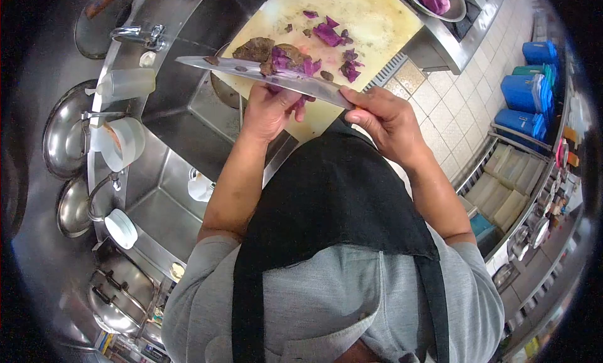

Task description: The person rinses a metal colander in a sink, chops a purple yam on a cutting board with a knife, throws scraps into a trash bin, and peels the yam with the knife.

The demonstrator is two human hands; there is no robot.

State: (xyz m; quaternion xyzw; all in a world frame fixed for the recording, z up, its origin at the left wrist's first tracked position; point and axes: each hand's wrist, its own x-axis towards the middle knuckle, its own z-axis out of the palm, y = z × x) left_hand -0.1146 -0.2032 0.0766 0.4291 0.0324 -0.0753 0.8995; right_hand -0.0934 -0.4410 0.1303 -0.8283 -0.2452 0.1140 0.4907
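A large knife [270,78] lies slantwise over the near part of a worn yellowish cutting board [377,24], its tip to the left. My right hand [386,121] is closed round its handle at the right end. My left hand [270,112] is just below the blade, fingers curled against purple pieces that the blade partly hides. Behind the blade are a brown, rough-skinned lump [254,49] and purple peelings [286,60]. More purple scraps [329,34] and small brown bits are scattered over the board.
Metal sinks [166,200] lie at the left, with a faucet [135,33], a plastic jug [129,85] and pot lids [66,129] beyond. A metal bowl [457,5] with purple pieces stands at the upper right. Blue bins [524,93] and a crate rack [505,181] are at the right.
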